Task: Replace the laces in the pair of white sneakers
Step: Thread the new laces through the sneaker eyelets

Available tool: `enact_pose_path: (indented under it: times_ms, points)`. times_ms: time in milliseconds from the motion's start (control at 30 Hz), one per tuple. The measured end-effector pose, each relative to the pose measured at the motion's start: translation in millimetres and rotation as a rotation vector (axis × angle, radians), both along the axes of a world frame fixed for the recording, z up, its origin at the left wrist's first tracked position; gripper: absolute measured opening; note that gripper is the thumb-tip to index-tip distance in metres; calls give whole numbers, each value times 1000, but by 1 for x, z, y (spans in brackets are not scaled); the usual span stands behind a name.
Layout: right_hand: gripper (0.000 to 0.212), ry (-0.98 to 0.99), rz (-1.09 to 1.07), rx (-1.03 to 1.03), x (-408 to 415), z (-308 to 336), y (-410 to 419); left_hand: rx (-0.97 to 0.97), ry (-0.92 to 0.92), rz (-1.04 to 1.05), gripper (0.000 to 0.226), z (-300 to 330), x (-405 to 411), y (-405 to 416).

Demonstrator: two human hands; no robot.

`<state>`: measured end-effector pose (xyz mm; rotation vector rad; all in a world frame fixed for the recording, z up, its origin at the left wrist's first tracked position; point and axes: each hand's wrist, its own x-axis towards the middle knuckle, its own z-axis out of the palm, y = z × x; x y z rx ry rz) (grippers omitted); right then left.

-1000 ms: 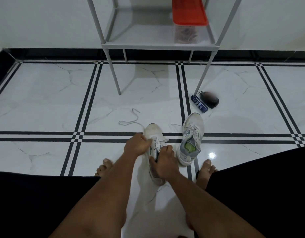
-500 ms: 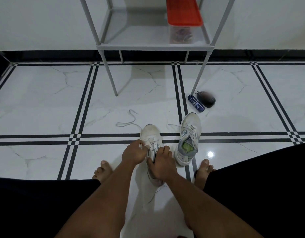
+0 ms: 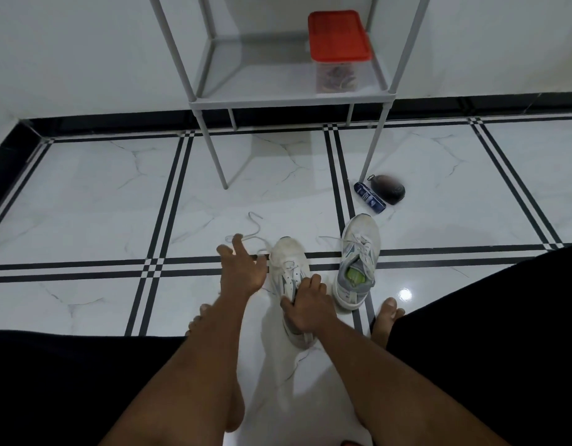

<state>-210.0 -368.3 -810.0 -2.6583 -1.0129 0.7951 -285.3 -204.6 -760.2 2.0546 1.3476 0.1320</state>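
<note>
Vs 0.5 s ago: our left hand is off the near sneaker and has moved fwd-left, fingers spread, holding nothing, over the loose lace trailing on the floor by the toe; contact w/ lace: can't tell. Right hand unchanged, fingers curled round the sneaker's tongue/eyelet area, pinning it to the floor. Sneaker sits between our bare feet, toe pointing away. Second sneaker just to its right, upright, laced, green insole showing.

Around: blue tube and dark round pouch touching each other by the rack leg. Clear box w/ red lid on rack's shelf. Our forearms hide the near sneaker's heel.

Floor: glossy white marble tile, black stripe borders, black skirting, white wall.
</note>
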Motion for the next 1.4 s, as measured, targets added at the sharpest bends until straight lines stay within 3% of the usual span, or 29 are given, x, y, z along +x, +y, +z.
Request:
enact_pose_path:
  times_ms: [67,133,300,400,467,667,900,1033,1200,1400]
  points:
    - [79,32,-20,6,3,6,0,-29,128,37,56,-10,-12,-9]
    - [78,32,-41,27,7,11,0,-108,359,-81,46,-11,-21,-13]
    - [70,29,-32,110,21,20,-7,-238,646,-317,33,15,-12,-17]
    - [60,67,-32,160,30,24,-11,-539,513,-336,13,35,19,-16]
    - [51,78,-23,187,35,27,-13,-630,353,-296,11,42,38,-12]
    - [25,68,-6,227,47,22,-12,-398,51,-303,16,30,60,-3]
    - [24,202,-254,236,56,18,-12,-173,24,-316,15,-3,47,-26]
    - [31,251,-300,241,59,17,-11,-317,-12,-178,12,-12,51,-26]
    - [43,288,-338,227,62,16,-11,-349,-56,-287,19,-11,53,-21]
    - [37,336,-407,180,65,22,-8,-124,72,-324,9,-10,53,-30]
